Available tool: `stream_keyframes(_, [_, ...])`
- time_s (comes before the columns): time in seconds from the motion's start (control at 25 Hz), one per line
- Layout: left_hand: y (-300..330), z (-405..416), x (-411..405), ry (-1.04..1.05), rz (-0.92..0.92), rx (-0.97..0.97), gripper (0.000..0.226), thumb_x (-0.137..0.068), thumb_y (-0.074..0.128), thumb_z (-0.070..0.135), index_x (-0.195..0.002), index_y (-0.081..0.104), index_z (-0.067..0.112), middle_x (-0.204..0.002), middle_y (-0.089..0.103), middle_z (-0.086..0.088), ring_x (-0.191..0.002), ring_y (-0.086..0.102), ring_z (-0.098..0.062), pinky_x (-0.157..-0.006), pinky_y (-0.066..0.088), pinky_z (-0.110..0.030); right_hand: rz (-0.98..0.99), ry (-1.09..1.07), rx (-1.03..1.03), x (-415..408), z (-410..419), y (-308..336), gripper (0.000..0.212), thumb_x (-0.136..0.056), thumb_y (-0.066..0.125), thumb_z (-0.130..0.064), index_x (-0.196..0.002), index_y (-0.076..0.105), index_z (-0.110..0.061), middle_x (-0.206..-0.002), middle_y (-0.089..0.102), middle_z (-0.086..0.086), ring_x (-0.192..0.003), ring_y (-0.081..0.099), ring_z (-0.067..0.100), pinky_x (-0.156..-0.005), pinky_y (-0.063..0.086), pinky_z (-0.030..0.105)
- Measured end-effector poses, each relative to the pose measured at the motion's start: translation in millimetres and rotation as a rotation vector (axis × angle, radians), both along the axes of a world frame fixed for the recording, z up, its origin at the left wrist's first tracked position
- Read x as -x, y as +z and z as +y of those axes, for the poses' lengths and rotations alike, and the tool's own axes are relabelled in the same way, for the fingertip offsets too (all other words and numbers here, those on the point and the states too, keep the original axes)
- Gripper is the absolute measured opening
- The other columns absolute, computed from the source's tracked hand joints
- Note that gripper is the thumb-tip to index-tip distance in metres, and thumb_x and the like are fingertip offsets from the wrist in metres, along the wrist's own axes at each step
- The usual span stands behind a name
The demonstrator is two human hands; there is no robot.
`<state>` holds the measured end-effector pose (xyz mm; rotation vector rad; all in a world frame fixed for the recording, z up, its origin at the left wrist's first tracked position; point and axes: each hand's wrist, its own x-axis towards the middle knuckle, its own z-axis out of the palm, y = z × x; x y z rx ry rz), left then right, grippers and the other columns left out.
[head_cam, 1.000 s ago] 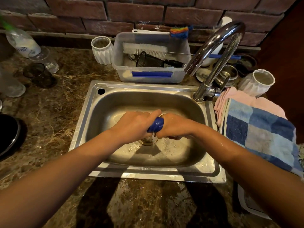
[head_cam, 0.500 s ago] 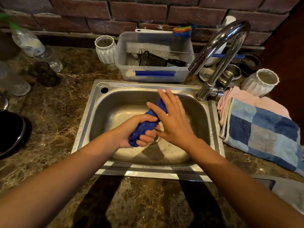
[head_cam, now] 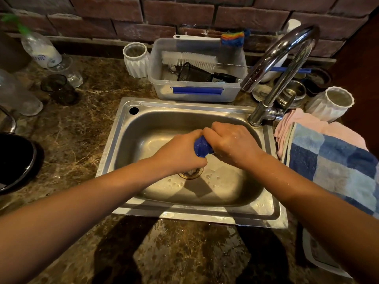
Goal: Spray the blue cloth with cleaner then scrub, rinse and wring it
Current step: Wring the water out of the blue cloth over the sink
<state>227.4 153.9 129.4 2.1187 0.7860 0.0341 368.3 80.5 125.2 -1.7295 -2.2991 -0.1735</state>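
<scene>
While both fists are clenched over the middle of the sink (head_cam: 114,152), the blue cloth (head_cam: 202,147) shows only as a short twisted bulge between them, held above the drain (head_cam: 191,173). The left hand (head_cam: 180,152) is closed tight around one end, the right hand (head_cam: 233,143) closed tight around the other, knuckles up and wet (droplets speckle the right wrist too). Beads of water lie on the basin floor near the drain. At the sink's back right corner stands the tap (head_cam: 276,64), its spout arching over the basin. A checked blue towel (head_cam: 332,167) lies on the counter along the sink's right edge, and a clear plastic tub (head_cam: 196,91) sits just behind the back rim.
</scene>
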Motion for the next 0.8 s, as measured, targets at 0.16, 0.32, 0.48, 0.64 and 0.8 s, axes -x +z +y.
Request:
stream_keyframes(0.16, [-5.6, 10.6, -6.7, -0.041, 0.088, -0.272, 0.046, -0.076, 0.069, 0.029, -0.116, 0.048, 0.022, -0.099, 0.066, -0.002, -0.088, 0.061, -0.021, -0.074, 0.05, -0.033, 0.164, -0.3, 0.202, 9.8, 4.7, -6.1, 0.042, -0.073, 0.072, -0.02, -0.109, 0.055, -0.007, -0.091, 0.067, 0.016, -0.08, 0.064, 0.03, -0.069, 0.049, 0.035])
stream_keyframes(0.32, [-9.9, 17.8, -8.4, -0.156, 0.07, -0.388, 0.044, -0.078, 0.066, 0.035, -0.116, 0.048, 0.021, -0.1, 0.067, -0.003, -0.084, 0.059, -0.018, -0.069, 0.043, -0.029, 0.402, -0.426, 0.265, 13.8, 5.9, -8.0, 0.036, -0.075, 0.071, -0.021, -0.108, 0.059, -0.012, -0.094, 0.07, 0.011, -0.084, 0.065, 0.026, -0.075, 0.054, 0.036])
stream_keyframes(0.48, [-12.7, 27.5, -4.6, -0.299, 0.149, -0.444, 0.044, -0.079, 0.065, 0.032, -0.117, 0.047, 0.019, -0.103, 0.067, -0.006, -0.088, 0.062, -0.024, -0.071, 0.048, -0.032, 0.45, -0.41, 0.407, 17.4, 7.1, -9.7, 0.035, -0.075, 0.07, -0.021, -0.108, 0.059, -0.014, -0.092, 0.07, 0.008, -0.083, 0.065, 0.023, -0.074, 0.054, 0.033])
stream_keyframes(0.64, [-19.2, 31.5, -8.2, -0.346, 0.188, -0.571, 0.038, -0.081, 0.062, 0.031, -0.112, 0.047, 0.018, -0.1, 0.067, -0.007, -0.085, 0.062, -0.026, -0.065, 0.045, -0.033, 0.389, -0.465, 0.497, 19.4, 10.3, -11.3, 0.029, -0.075, 0.068, -0.02, -0.102, 0.059, -0.012, -0.081, 0.065, 0.007, -0.077, 0.064, 0.024, -0.069, 0.055, 0.036])
stream_keyframes(0.8, [-18.3, 34.9, -4.5, -0.321, 0.1, -0.716, 0.035, -0.079, 0.065, 0.028, -0.107, 0.048, 0.014, -0.093, 0.067, -0.009, -0.077, 0.061, -0.026, -0.059, 0.034, -0.03, 0.574, -0.568, 0.47, 27.9, 11.2, -7.2, 0.022, -0.072, 0.07, -0.021, -0.088, 0.059, -0.012, -0.07, 0.057, 0.002, -0.068, 0.059, 0.02, -0.06, 0.049, 0.031])
